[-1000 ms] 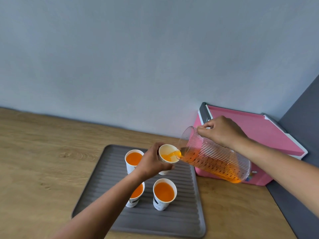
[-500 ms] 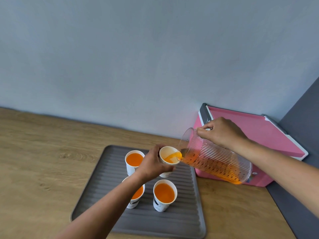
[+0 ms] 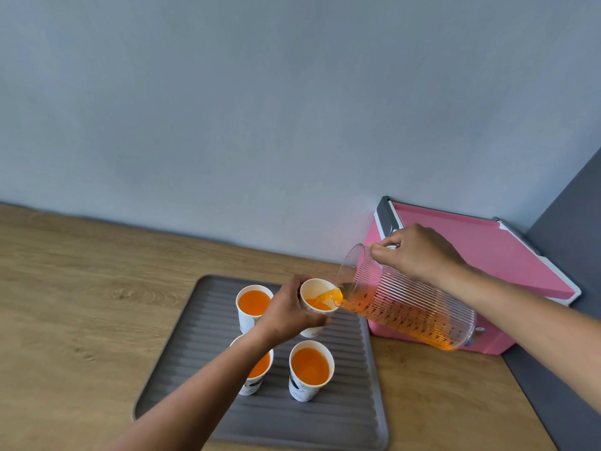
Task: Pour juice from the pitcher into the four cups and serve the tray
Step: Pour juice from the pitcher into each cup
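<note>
The pitcher (image 3: 409, 307) hangs tilted just right of the tray (image 3: 208, 320), its spout at the rim of the fourth cup (image 3: 317, 302), a thin stream of juice running in. The right hand (image 3: 418, 252) has its fingers wrapped over the pitcher's top; the left hand (image 3: 287, 312) curls its fingers round the cup to steady it. Three cups nearer the tray's left and front look full. A good pour keeps the tilt shallow and levels the pitcher before the juice nears the rim.

We see a pink box (image 3: 494, 252) on a wooden counter (image 3: 81, 304), against a pale blue wall (image 3: 260, 109); a dark grey panel (image 3: 566, 206) stands at right.
</note>
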Demonstrator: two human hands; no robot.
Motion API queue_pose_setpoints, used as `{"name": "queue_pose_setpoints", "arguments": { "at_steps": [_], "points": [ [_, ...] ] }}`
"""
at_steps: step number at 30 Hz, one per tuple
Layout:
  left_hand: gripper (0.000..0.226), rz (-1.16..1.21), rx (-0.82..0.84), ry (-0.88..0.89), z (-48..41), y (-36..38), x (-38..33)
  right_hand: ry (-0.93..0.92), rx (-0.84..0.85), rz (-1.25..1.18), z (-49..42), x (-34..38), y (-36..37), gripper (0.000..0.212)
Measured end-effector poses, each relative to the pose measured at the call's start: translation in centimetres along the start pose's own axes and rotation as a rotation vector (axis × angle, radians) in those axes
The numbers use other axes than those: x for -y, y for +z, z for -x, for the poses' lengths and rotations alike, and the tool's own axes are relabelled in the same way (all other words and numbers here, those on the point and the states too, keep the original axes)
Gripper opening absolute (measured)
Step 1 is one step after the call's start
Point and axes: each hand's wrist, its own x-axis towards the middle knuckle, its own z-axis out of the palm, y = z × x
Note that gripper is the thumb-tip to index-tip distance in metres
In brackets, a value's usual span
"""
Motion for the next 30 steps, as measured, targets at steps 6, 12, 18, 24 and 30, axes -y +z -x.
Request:
{"name": "queue_pose_setpoints", "arguments": {
  "at_steps": [6,12,18,24,30],
  "points": [
    [0.08,-0.001,0.005,-0.005,-0.04,0.05,0.14,0.0,0.0,-0.003,-0.06,-0.02,0.05,0.039],
    [0.081,-0.002,0.009,-0.016,-0.02,0.12,0.26,-0.003,-0.006,0.006,-0.06,-0.06,0.11,0.039],
    [0.081,-0.007,0.008,-0.019,-0.1,0.19,0.2,-0.006,-0.014,0.002,-0.15,-0.11,0.16,0.038],
    [0.081,-0.017,0.01,-0.018,-0.15,0.17,0.11,-0.018,-0.021,-0.004,-0.17,-0.31,0.17,0.034],
    [0.081,-0.02,0.011,-0.014,-0.14,0.04,0.1,-0.017,-0.028,-0.001,-0.21,-0.23,0.18,0.036]
  ]
}}
